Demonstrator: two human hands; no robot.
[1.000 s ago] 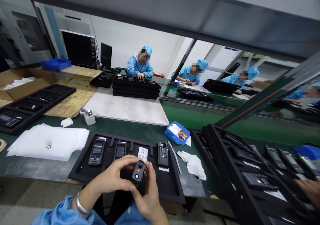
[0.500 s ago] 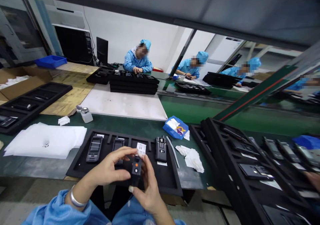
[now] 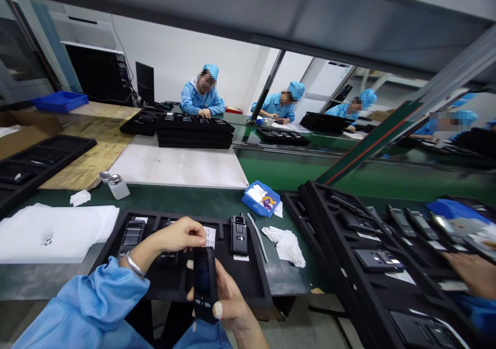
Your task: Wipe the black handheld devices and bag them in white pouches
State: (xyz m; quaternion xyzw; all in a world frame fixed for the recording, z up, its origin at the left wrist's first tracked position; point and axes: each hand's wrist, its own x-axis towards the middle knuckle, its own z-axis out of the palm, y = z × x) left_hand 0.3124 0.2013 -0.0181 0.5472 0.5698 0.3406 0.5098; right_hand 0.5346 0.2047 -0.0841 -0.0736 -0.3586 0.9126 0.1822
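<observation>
An upright black handheld radio (image 3: 204,282) with a dark screen and small buttons at its lower end is in my right hand (image 3: 230,300), thumb and fingers wrapped around its sides. At its top edge is my left hand (image 3: 182,238), fingers curled into a pinch; what lies between the fingertips is too small to make out. Beneath both hands lies a black foam tray (image 3: 253,287). In it are a radio on the left (image 3: 132,238), another partly behind my left hand (image 3: 169,258), and one lying back up (image 3: 239,235). A white printed label (image 3: 210,237) shows just behind the held radio.
Right of the tray are crumpled tissues (image 3: 289,248), a blue bin (image 3: 261,199) and stacked foam trays (image 3: 329,245) with radios. White sheets (image 3: 58,230) and a dispenser bottle (image 3: 118,187) stand left. A co-worker's hand (image 3: 473,271) reaches in at far right; other co-workers sit behind.
The radio has turned from its narrow side with the orange button to its screen face. My left hand has gone from spread fingers to a pinch at its top. The view has shifted slightly right.
</observation>
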